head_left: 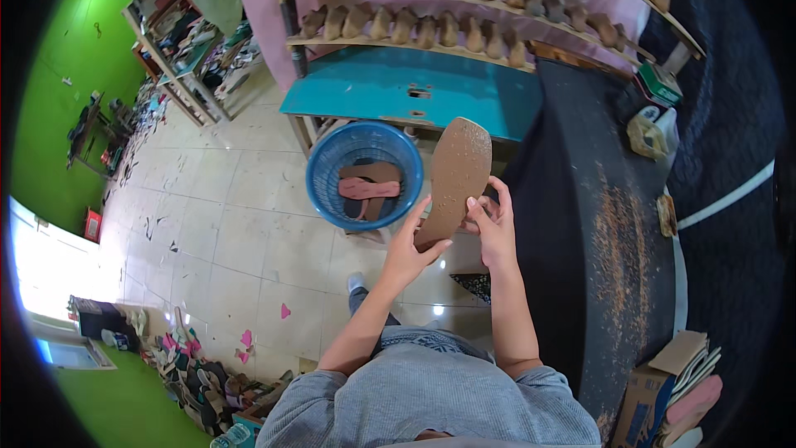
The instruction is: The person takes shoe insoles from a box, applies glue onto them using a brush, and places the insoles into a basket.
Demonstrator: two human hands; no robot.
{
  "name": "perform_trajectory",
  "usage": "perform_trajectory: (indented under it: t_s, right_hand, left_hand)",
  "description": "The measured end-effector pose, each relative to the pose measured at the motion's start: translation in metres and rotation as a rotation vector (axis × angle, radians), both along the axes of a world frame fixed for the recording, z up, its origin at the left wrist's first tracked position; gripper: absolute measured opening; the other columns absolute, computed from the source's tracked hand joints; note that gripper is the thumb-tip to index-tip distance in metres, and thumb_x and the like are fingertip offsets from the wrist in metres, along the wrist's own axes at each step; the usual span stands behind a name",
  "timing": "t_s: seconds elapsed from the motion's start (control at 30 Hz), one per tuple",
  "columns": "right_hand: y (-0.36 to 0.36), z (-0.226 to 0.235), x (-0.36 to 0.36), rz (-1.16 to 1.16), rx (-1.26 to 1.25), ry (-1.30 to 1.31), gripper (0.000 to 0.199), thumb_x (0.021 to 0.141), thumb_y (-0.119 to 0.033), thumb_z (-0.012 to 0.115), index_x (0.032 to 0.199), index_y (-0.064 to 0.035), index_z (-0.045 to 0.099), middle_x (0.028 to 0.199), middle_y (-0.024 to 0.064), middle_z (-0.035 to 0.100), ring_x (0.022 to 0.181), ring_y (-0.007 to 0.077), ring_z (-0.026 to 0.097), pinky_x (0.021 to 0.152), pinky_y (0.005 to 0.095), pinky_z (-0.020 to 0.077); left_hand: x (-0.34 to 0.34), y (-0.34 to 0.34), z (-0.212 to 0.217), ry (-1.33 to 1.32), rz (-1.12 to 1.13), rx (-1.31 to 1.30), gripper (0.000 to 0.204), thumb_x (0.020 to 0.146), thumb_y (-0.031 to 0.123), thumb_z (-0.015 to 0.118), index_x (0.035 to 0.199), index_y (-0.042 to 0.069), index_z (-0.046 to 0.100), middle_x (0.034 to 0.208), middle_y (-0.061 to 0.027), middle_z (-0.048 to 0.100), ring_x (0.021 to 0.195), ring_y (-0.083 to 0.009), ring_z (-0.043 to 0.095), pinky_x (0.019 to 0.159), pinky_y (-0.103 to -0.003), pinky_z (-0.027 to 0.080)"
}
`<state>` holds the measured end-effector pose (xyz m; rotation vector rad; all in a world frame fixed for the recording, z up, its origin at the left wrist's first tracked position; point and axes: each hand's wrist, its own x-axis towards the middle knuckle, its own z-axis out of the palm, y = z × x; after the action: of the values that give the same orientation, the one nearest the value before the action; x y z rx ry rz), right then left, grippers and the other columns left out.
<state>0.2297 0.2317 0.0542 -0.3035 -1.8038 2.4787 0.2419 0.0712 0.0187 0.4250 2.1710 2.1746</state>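
Note:
A brown shoe sole (pixel 458 168), speckled with small pale bits, is held up in front of me, its broad end pointing away. My left hand (pixel 408 247) grips the narrower near end, thumb on the face and fingers along the left edge. On the right edge my right hand (pixel 492 224) pinches the sole between thumb and fingers. Behind it and to the left stands a blue plastic basket (pixel 322 206). Inside lie a pink sole-shaped piece (pixel 368 188) and some brown and dark pieces.
A turquoise table (pixel 356 83) stands ahead, below shelves of shoe lasts (pixel 427 31). At right, a dark-covered table (pixel 572 166) carries brown crumbs (pixel 618 257), a plastic bag (pixel 647 137) and a cardboard box (pixel 643 402). Scraps (pixel 246 338) dot the tiled floor; a shoe pile (pixel 203 382) is lower left.

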Motion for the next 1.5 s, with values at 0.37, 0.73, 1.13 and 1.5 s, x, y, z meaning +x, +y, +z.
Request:
perform_trajectory:
  t_s: [0.37, 0.73, 1.13, 1.5]
  right_hand:
    - [-0.123, -0.02, -0.103, -0.005, -0.092, -0.035, 0.054, 0.086, -0.01, 0.064, 0.131, -0.0135, 0.034, 0.105, 0.0079, 0.056, 0.093, 0.0185, 0.061, 0.072, 0.0372, 0.0579]
    - [-0.103, -0.109, -0.181, -0.143, 0.263, -0.017, 0.036, 0.083, -0.009, 0.068, 0.116, -0.0085, 0.054, 0.107, 0.0076, 0.06, 0.095, 0.0141, 0.059, 0.079, 0.0286, 0.0482]
    - [-0.113, -0.351, -0.224, 0.224, 1.145, -0.086, 0.028, 0.074, -0.009, 0.072, 0.097, -0.0017, 0.059, 0.09, 0.0206, 0.066, 0.087, 0.038, 0.064, 0.075, 0.0422, 0.051]
    - [-0.129, -0.437, -0.258, 0.415, 1.427, -0.541, 0.033, 0.079, -0.021, 0.071, 0.103, 0.0003, 0.063, 0.101, 0.0213, 0.065, 0.096, 0.0353, 0.064, 0.084, 0.0419, 0.0526]
  left_hand:
    - [-0.108, -0.132, -0.005, 0.207, 0.045, -0.29, 0.09, 0.061, 0.005, 0.076, 0.141, 0.016, 0.035, 0.124, -0.0173, 0.053, 0.112, -0.0337, 0.054, 0.095, -0.039, 0.044]
    - [-0.204, -0.205, -0.083, 0.21, -0.271, -0.806, 0.082, 0.059, 0.005, 0.074, 0.133, 0.029, 0.049, 0.109, -0.0065, 0.054, 0.107, -0.0277, 0.049, 0.09, -0.04, 0.043]
    - [-0.266, -0.202, -0.311, 0.085, -0.532, -1.341, 0.079, 0.065, 0.008, 0.075, 0.133, 0.031, 0.041, 0.128, -0.0052, 0.048, 0.126, -0.0294, 0.04, 0.098, -0.054, 0.036]
    - [-0.282, -0.186, -0.398, 0.116, -0.657, -1.491, 0.052, 0.083, 0.012, 0.057, 0.131, 0.025, 0.041, 0.134, -0.0047, 0.042, 0.13, -0.03, 0.034, 0.1, -0.055, 0.034]
